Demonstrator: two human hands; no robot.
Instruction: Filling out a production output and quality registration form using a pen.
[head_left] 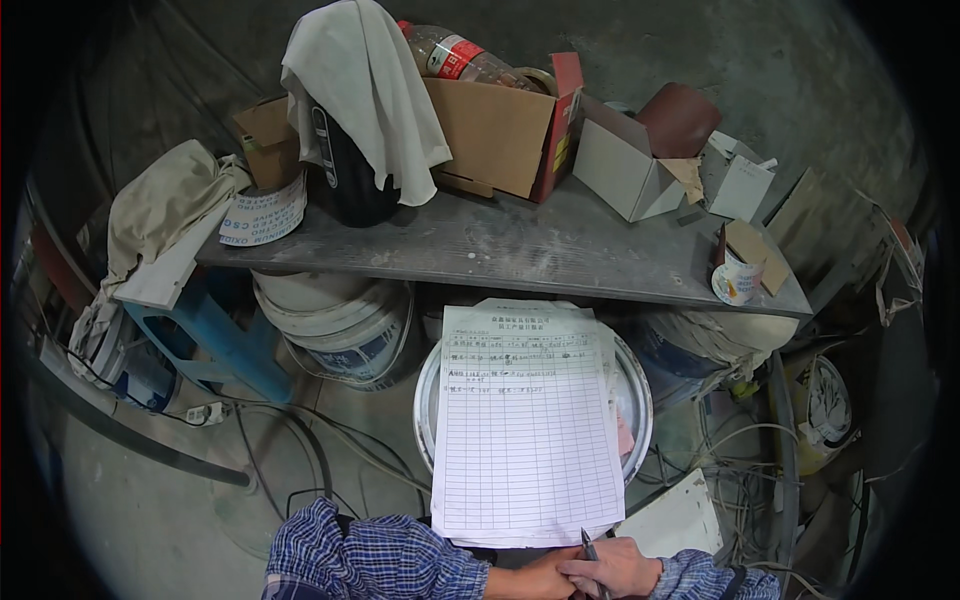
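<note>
Right hand [622, 570] gripping pen [590, 555], ruled paper form [528, 425] mostly blank

Materials and finishes at the workbench

A matt paper form [528, 425] is laid on a glossy metal bucket lid [637, 400]; a dusty, rough grey board [520, 245] is loaded with matt cardboard boxes [500, 130], a soft off-white cloth [365, 80] and a glossy clear plastic bottle [460, 58]. Checked woven cloth is worn on the sleeve [370, 560].
</note>
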